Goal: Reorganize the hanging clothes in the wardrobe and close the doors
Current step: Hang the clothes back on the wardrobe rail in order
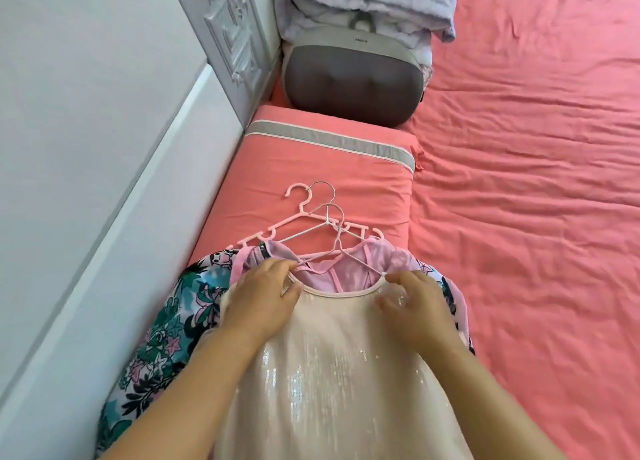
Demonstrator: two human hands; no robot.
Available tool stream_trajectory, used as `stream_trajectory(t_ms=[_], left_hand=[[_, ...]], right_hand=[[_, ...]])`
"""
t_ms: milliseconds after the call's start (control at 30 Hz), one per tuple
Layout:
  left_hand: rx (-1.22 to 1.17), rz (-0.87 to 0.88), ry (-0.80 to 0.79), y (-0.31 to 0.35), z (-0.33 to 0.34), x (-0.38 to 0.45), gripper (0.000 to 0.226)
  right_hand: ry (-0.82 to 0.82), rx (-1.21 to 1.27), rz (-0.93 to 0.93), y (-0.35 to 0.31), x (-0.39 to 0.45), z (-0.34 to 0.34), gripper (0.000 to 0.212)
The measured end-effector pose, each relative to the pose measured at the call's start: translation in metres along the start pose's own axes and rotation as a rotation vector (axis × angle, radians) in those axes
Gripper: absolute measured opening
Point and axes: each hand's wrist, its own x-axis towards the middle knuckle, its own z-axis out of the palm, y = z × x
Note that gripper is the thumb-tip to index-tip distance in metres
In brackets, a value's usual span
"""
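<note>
On the pink bed [519, 182] we pinch the sequined dress's [329, 373] neckline with left hand [266, 297] and right hand [412, 303], rehanging and door-closing apparently still ahead.

A bed [536, 182] covered by a wrinkled coral-pink sheet is seen across the right and centre of the frame. A white wall [69, 96] is found at the left, and a carved white headboard [228, 40] at the upper left. A coral pillow [329, 168] with a grey band is laid in the centre, below a grey cushion [353, 78] and folded pale bedding [367, 6]. The room is evenly lit.
</note>
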Motion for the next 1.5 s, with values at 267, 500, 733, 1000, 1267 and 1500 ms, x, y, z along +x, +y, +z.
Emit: stream_trajectory(t_ms=[267, 500, 733, 1000, 1267, 1500], left_hand=[[0.048, -0.012, 0.099, -0.009, 0.012, 0.009, 0.027], [-0.167, 0.112, 0.211, 0.006, -0.02, -0.014, 0.017], [-0.254, 0.253, 0.355, 0.036, -0.056, -0.059, 0.015], [-0.413, 0.294, 0.502, 0.074, -0.104, -0.167, 0.016], [-0.416, 0.225, 0.677, 0.073, -0.164, -0.288, 0.02], [-0.378, 0.067, 0.911, 0.06, -0.194, -0.424, 0.016]], right_hand=[[-0.006, -0.228, 0.025, 0.009, 0.017, 0.015, 0.034], [0.099, 0.033, -0.097, -0.003, -0.001, -0.025, 0.022], [0.12, 0.266, -0.166, -0.03, -0.051, -0.081, 0.019], [0.064, 0.329, -0.319, -0.066, -0.133, -0.146, 0.015], [0.019, 0.265, -0.561, -0.139, -0.211, -0.181, 0.018], [-0.075, 0.222, -0.874, -0.214, -0.279, -0.185, 0.035]])
